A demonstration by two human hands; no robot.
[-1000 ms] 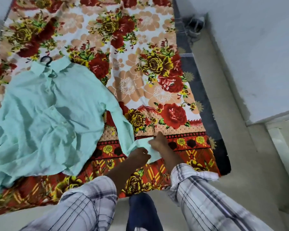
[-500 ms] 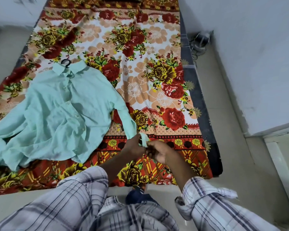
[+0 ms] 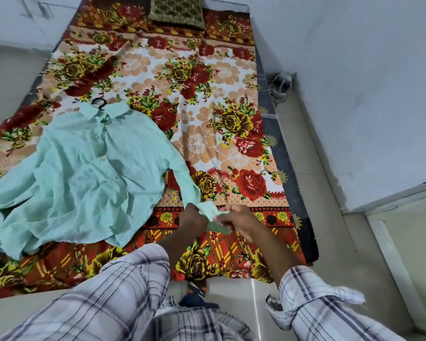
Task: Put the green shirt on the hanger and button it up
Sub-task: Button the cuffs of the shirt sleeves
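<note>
The pale green shirt (image 3: 84, 173) lies flat, front up, on the flowered bedsheet (image 3: 207, 114), collar pointing away from me. A black hanger hook (image 3: 99, 103) sticks out of the collar; the rest of the hanger is hidden inside the shirt. One sleeve runs down to the right, ending in the cuff (image 3: 210, 211). My left hand (image 3: 193, 217) grips the cuff from the left. My right hand (image 3: 239, 221) pinches the cuff's free end from the right, lifted slightly off the sheet.
A dark patterned cushion (image 3: 176, 12) sits at the bed's far end. White walls close in on the right, with cables and a small device (image 3: 280, 82) on the floor beside the mattress. My plaid sleeves fill the lower frame.
Both hands went from pressing the cuff on the sheet to holding it up between them. The view has pulled back, showing more of the bed.
</note>
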